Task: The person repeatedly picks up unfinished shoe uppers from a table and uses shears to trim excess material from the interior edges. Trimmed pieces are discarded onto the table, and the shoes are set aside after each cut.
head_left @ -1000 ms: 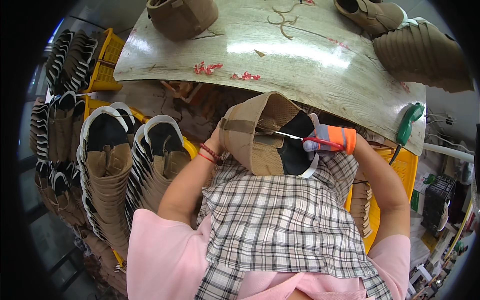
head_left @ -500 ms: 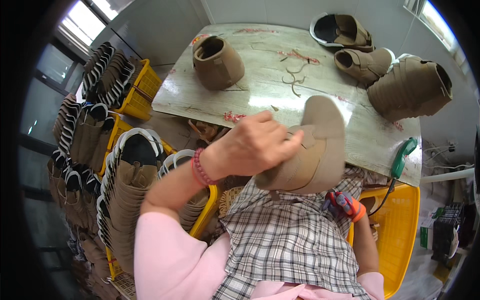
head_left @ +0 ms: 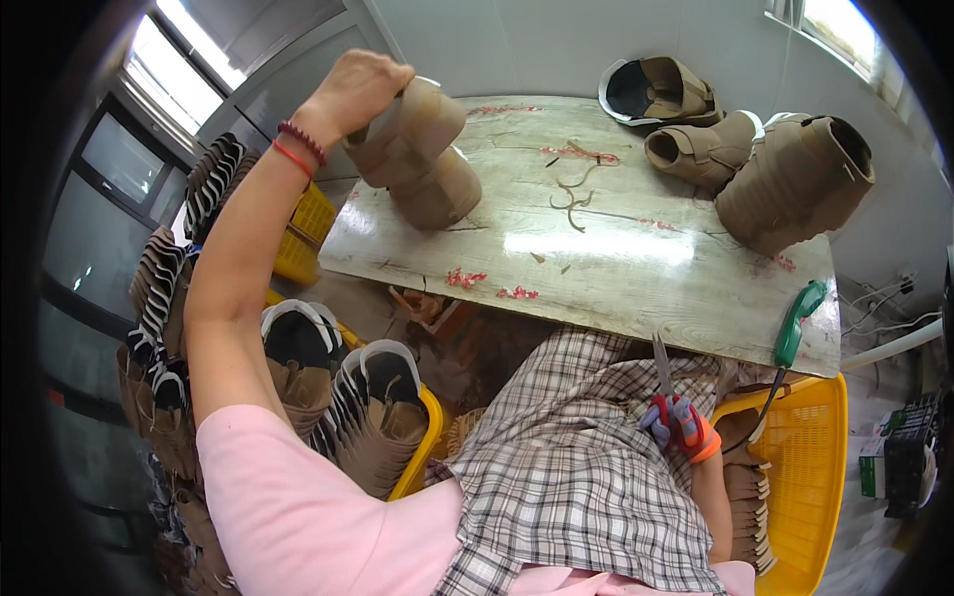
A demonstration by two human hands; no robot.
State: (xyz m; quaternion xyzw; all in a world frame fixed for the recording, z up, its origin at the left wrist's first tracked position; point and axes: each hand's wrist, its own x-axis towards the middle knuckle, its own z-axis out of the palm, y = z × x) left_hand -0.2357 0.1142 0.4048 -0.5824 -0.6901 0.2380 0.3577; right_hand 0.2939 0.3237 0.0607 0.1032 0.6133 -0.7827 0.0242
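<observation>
Left hand (head_left: pixel 353 91) gripping upper (head_left: pixel 425 121), right hand (head_left: pixel 678 421) holding scissors (head_left: pixel 663 368)

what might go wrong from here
The scissors in the gloved right hand point away from the body, close to the checked apron, and might snag it.

The brown upper in the left hand is on or just above the standing upper; a bump could tip that one.

The green tool lies at the table edge and might get knocked off.

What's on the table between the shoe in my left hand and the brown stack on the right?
The head view shows curly brown scraps, red bits, then a single shoe beside the stack.
</observation>
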